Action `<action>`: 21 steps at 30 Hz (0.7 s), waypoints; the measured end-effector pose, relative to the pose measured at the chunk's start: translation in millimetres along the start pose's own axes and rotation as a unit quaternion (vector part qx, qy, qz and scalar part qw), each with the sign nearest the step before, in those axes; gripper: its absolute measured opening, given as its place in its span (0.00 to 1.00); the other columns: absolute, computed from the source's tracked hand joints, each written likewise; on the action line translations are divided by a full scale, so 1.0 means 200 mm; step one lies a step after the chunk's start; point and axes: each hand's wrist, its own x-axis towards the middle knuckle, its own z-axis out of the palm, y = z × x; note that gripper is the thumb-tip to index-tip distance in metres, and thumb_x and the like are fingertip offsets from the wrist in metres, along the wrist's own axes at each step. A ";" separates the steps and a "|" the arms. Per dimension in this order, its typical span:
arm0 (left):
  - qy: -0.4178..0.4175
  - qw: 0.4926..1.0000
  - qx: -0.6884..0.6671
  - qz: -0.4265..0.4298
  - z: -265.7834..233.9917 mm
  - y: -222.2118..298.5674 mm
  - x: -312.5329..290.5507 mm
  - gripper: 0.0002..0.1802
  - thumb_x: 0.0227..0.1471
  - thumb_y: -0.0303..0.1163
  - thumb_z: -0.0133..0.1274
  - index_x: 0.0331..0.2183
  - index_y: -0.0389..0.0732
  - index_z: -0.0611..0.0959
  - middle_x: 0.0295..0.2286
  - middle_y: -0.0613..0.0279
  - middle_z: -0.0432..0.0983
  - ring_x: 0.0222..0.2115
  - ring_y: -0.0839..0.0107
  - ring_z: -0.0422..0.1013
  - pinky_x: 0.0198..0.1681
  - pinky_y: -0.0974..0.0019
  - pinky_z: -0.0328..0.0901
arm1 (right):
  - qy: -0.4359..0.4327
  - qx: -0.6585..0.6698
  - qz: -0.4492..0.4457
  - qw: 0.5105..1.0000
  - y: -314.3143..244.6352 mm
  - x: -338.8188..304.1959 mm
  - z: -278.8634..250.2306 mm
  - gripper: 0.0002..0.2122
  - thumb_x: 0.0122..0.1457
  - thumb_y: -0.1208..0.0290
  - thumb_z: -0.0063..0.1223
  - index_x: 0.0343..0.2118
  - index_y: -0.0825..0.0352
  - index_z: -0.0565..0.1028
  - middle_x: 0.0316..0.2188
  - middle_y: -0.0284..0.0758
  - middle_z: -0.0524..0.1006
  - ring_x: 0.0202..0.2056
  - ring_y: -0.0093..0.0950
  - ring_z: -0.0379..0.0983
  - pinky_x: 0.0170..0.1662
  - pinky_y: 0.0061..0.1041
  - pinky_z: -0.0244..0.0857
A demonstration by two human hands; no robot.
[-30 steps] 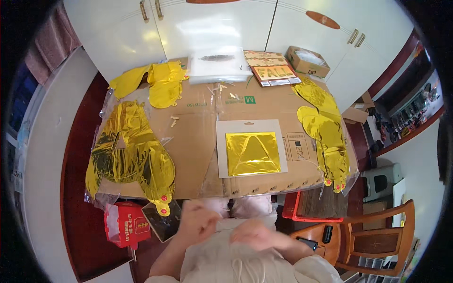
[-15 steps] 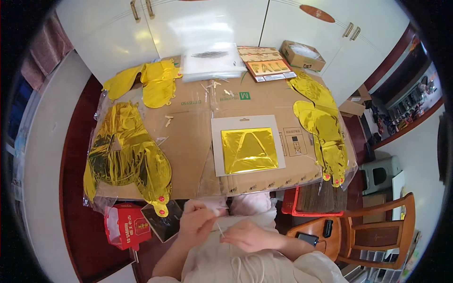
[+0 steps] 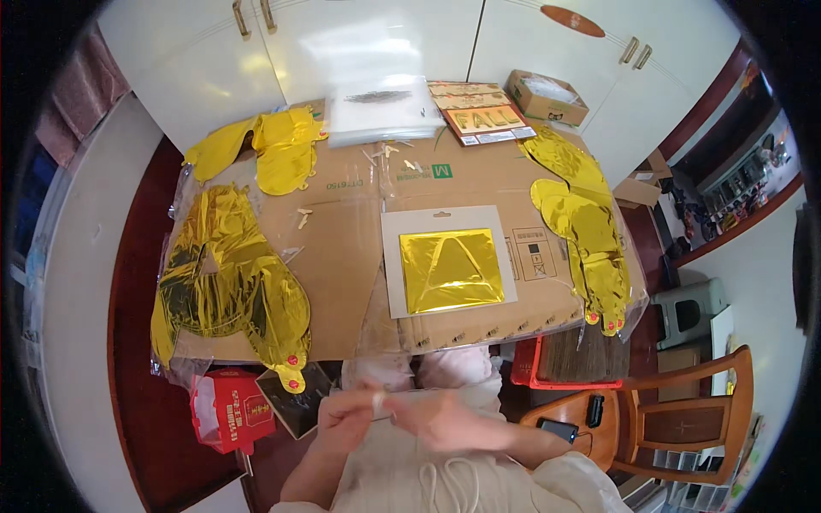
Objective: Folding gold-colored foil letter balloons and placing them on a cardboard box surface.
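Over my lap, my left hand (image 3: 346,419) is closed, with a small whitish piece (image 3: 377,402) at its fingertips whose kind I cannot make out. Close to that piece on its right is my right hand (image 3: 440,421), smeared by motion, so its fingers do not read clearly. On the cardboard-covered table (image 3: 342,248) in front of me, a white backing card (image 3: 392,256) carries a folded gold foil letter A balloon (image 3: 453,272). A large flat gold foil letter A balloon (image 3: 231,265) lies at the left. Several small pale strips (image 3: 304,219) are scattered on the cardboard.
More gold foil balloons lie at the back left (image 3: 286,150) and along the right edge (image 3: 590,227). Behind are a stack of clear plastic bags (image 3: 385,115), printed cards (image 3: 487,120) and a small box (image 3: 547,98). A red bag (image 3: 235,410), red crate (image 3: 523,368) and wooden chair (image 3: 684,427) stand below.
My right hand has moved up and left toward my left hand, and it is now blurred. The thin pale strip seen between the hands before no longer shows there. The table items stay put.
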 end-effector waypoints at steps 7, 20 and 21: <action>0.002 0.971 -0.235 -0.047 0.03 0.07 -0.04 0.07 0.44 0.21 0.53 0.30 0.36 0.80 0.22 0.58 0.75 0.28 0.64 0.68 0.35 0.61 0.60 | 0.099 0.100 -0.011 0.990 0.05 0.03 -0.06 0.05 0.53 0.72 0.50 0.31 0.65 0.76 0.23 0.39 0.77 0.24 0.39 0.74 0.24 0.36 0.67; -0.155 0.986 0.025 0.060 -0.07 0.03 0.01 0.11 0.37 0.20 0.52 0.30 0.37 0.81 0.22 0.61 0.73 0.29 0.65 0.66 0.34 0.63 0.60 | 0.114 0.166 -0.019 0.979 0.02 -0.01 -0.12 0.06 0.53 0.73 0.50 0.31 0.67 0.75 0.26 0.39 0.76 0.27 0.40 0.74 0.30 0.36 0.68; -0.098 0.994 -0.046 0.034 -0.05 0.04 0.00 0.10 0.38 0.21 0.53 0.29 0.37 0.81 0.22 0.61 0.73 0.28 0.64 0.66 0.35 0.63 0.61 | 0.097 0.172 0.037 0.980 0.00 0.04 -0.16 0.06 0.51 0.74 0.50 0.31 0.66 0.75 0.27 0.39 0.76 0.27 0.40 0.74 0.30 0.35 0.68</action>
